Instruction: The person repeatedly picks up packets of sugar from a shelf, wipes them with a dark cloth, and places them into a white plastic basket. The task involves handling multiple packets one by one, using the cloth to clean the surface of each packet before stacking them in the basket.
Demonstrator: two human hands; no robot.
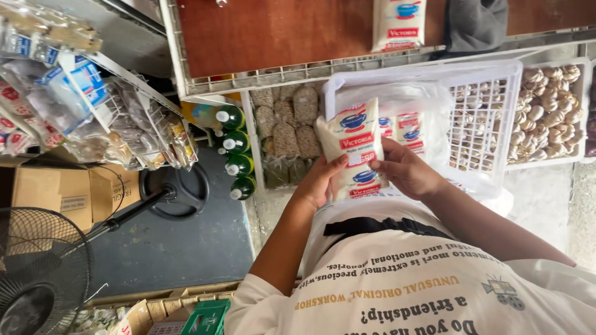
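Holding a white plastic pouch with red and blue label panels [355, 146] upright between both hands, above the near rim of a white lattice plastic crate [490, 93]. Left hand [321, 181] closed on the pouch's lower left edge, fingers [338, 162] curled round onto its front; right hand [406, 169] closed on the lower right edge, thumb laid across the front.

Lying inside the crate, on a clear plastic liner just behind the held pouch: more pouches of the same kind [403, 127], partly hidden by it. Sitting beside the crate to the right, a second white basket of pale round shells or nuts [549, 115]. Stacked to the left, clear bags of brownish grain [288, 118], and next to them a column of green plastic bottles with white caps [236, 158]. Resting beyond the crate, on a reddish-brown table [267, 34] edged with a white wire rim, one more white pouch [399, 23] and a grey cloth [475, 22].

Crowding the far left: a wire rack hung with small clear packets [93, 105], a brown cardboard box [74, 192] beneath it, and a black standing fan [37, 273] with its round base on the grey floor [167, 248]. Open floor only in that narrow strip between fan and bottles; little free room around the hands, with crate walls close on both sides.
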